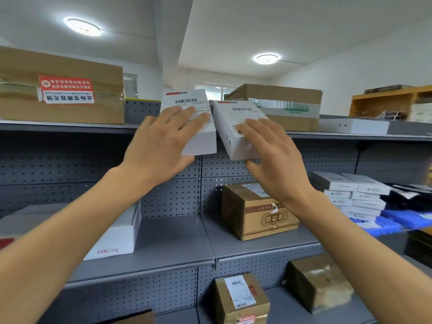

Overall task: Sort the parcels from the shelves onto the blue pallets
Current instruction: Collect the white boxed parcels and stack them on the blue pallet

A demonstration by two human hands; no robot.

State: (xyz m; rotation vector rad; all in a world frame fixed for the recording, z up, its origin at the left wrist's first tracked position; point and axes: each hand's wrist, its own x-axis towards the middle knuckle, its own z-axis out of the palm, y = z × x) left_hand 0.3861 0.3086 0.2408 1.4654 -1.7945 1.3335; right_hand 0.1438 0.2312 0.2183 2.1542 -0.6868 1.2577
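The left hand (161,146) grips a white parcel (201,136) at the front edge of the top shelf (70,126), fingers spread across its labelled face and thumb underneath. The right hand (273,153) grips a second white parcel (231,134) just beside the first, fingers on the label and thumb below; both parcels tilt forward over the shelf edge. A large brown box (63,87) stands at the shelf's left end, and another brown box (280,104) stands behind the second parcel.
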